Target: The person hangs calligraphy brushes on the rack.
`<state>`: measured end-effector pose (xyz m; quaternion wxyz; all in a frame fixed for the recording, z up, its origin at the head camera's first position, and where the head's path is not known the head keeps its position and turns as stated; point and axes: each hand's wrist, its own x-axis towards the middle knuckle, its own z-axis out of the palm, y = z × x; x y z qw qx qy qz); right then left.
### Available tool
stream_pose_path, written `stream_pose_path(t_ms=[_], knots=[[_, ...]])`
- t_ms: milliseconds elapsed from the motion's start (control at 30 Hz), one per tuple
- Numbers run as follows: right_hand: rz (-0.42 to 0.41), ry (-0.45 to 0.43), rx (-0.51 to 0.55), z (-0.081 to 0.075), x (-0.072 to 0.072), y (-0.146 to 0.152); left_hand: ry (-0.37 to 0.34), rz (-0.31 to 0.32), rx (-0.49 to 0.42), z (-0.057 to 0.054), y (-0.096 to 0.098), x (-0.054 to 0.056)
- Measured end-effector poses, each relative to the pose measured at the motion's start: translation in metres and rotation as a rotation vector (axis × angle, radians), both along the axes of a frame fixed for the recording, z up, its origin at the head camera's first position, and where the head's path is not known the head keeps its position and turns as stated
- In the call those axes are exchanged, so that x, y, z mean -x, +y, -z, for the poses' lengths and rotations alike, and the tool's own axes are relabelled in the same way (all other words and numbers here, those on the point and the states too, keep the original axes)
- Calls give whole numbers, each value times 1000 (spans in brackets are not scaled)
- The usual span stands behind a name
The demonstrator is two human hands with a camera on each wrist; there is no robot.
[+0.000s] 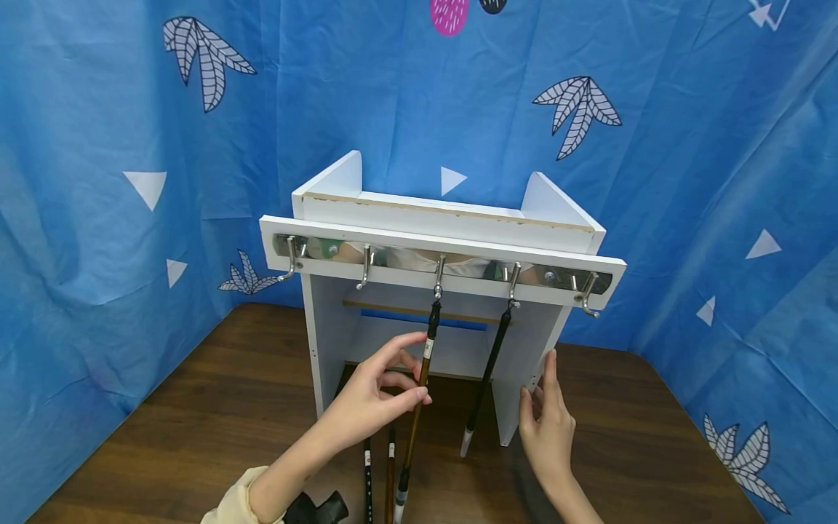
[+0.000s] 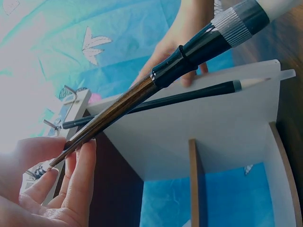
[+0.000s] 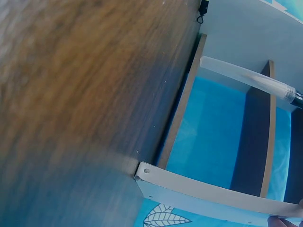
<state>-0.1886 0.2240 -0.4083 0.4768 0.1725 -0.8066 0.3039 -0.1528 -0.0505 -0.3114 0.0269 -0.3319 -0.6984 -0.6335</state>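
A brown writing brush (image 1: 412, 444) with a clear cap over its tip hangs, tip down, from the middle hook (image 1: 440, 273) of a white rack (image 1: 445, 211). My left hand (image 1: 376, 400) pinches its handle between thumb and fingers; the left wrist view shows the fingertips near its top end. To the right, a black writing brush (image 1: 492, 356), also capped, dangles from another hook (image 1: 513, 282). My right hand (image 1: 548, 433) rests against the rack's right side panel (image 1: 524, 349), fingers extended along it. The right wrist view catches only its fingertips (image 3: 275, 221) at the panel's edge.
Two more brushes lie on the brown table below the rack, one black with pale dots (image 1: 369, 480) and one brown (image 1: 390, 473). Bare hooks include the far-left (image 1: 291, 258) and far-right (image 1: 588, 293) ones. A blue patterned curtain (image 1: 419, 94) surrounds the table.
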Motion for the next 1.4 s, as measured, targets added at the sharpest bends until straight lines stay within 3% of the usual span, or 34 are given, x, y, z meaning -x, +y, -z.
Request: stream_pose_path(t_ms=[900,1400], knots=[[6,3,2,-2,-1,-2,-48,-47,38,8,0,12],[-4,13,6,-2,1,-2,28,-114,83,16,0,21]])
